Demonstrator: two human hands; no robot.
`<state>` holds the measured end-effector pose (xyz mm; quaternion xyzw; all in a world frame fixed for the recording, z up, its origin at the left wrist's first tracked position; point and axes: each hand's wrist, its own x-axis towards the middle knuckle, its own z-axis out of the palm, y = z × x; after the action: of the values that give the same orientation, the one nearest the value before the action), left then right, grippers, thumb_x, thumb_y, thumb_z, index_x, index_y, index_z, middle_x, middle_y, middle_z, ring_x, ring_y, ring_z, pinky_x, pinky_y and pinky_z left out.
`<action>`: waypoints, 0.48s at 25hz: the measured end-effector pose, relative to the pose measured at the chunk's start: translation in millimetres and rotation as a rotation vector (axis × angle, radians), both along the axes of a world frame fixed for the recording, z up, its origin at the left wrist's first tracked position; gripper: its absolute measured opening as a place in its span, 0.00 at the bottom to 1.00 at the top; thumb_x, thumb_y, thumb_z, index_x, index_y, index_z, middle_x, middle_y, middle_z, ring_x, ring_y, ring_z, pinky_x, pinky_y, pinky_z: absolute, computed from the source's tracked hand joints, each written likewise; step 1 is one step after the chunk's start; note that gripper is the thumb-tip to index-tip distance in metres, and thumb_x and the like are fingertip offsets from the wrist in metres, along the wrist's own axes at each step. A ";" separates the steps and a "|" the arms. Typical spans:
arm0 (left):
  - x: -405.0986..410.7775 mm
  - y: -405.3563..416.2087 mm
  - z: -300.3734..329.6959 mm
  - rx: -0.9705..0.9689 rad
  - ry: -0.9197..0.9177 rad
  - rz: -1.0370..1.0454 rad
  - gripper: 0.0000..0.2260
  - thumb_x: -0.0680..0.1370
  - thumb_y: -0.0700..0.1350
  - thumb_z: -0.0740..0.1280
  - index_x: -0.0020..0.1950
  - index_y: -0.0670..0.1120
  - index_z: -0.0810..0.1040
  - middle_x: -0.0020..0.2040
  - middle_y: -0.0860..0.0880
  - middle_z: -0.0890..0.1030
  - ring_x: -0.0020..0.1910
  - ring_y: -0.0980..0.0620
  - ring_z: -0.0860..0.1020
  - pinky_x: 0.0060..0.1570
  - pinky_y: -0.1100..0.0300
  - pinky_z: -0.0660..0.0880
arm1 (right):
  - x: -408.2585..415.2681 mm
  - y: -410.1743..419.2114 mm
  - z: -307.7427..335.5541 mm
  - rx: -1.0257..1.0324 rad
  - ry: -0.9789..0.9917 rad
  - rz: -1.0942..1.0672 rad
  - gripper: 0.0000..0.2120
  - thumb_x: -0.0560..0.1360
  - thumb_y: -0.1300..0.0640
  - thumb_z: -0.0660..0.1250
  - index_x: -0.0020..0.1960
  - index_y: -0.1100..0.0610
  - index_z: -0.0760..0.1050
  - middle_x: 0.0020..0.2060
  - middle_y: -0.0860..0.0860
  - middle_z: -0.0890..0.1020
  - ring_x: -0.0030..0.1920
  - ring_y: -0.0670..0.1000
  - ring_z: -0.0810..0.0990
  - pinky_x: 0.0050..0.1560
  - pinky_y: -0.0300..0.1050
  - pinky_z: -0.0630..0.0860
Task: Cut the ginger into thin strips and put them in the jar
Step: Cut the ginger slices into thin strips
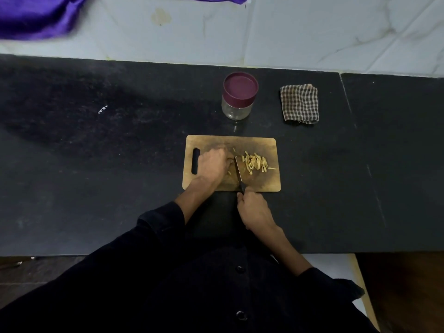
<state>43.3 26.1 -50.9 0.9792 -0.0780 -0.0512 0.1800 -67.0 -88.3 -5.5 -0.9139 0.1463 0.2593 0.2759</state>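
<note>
A wooden cutting board [266, 181] lies on the black counter. On its right half sits a pile of pale ginger strips [255, 162]. My left hand [213, 164] is curled over the uncut ginger at the board's middle, and the piece itself is hidden under the fingers. My right hand [254, 207] grips the black handle of a small knife [238, 170] at the board's near edge, with the blade pointing away beside my left fingers. A glass jar [236, 109] with a maroon lid on stands behind the board.
A folded checked cloth [300, 103] lies to the right of the jar. Purple fabric [36, 18] hangs over the white tiled wall at the far left. A seam in the black counter [96, 152] runs down at the right.
</note>
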 end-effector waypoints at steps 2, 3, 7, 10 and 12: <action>-0.6 -0.3 1.0 0.003 0.004 -0.001 0.11 0.78 0.49 0.67 0.58 0.49 0.80 0.53 0.51 0.82 0.49 0.51 0.81 0.48 0.54 0.78 | -2.2 -3.8 -1.9 0.027 -0.005 -0.046 0.14 0.84 0.50 0.54 0.56 0.60 0.70 0.49 0.58 0.79 0.47 0.60 0.81 0.50 0.59 0.79; -1.1 -0.2 2.0 -0.009 0.011 0.002 0.11 0.78 0.49 0.67 0.58 0.48 0.80 0.54 0.51 0.82 0.49 0.51 0.81 0.48 0.54 0.78 | -2.9 -5.1 -2.3 0.041 -0.003 -0.065 0.14 0.84 0.50 0.54 0.56 0.59 0.71 0.48 0.58 0.80 0.46 0.60 0.82 0.49 0.59 0.80; -2.0 0.5 4.7 -0.069 0.010 0.010 0.10 0.78 0.48 0.66 0.58 0.49 0.81 0.55 0.51 0.82 0.50 0.52 0.81 0.49 0.54 0.78 | -4.1 -8.1 2.4 0.080 -0.032 -0.092 0.12 0.83 0.50 0.54 0.53 0.58 0.70 0.44 0.58 0.81 0.41 0.61 0.83 0.45 0.60 0.81; -2.6 2.6 4.8 -0.135 0.010 0.056 0.10 0.78 0.40 0.66 0.56 0.50 0.82 0.52 0.50 0.83 0.47 0.53 0.82 0.47 0.55 0.80 | 1.0 -4.2 8.3 0.086 -0.057 -0.065 0.11 0.83 0.50 0.54 0.52 0.57 0.69 0.44 0.58 0.80 0.41 0.61 0.83 0.45 0.61 0.81; -2.2 5.7 8.1 -0.199 0.010 0.079 0.12 0.78 0.38 0.66 0.55 0.50 0.83 0.48 0.49 0.85 0.44 0.52 0.82 0.45 0.53 0.81 | 4.7 0.9 10.1 0.073 -0.055 -0.030 0.12 0.83 0.49 0.54 0.54 0.58 0.69 0.45 0.58 0.80 0.42 0.62 0.83 0.46 0.61 0.81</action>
<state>41.1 31.8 -42.8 0.9585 -0.0433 -0.0410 0.2788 -62.3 -87.4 4.7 -0.9078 0.1427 0.2351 0.3166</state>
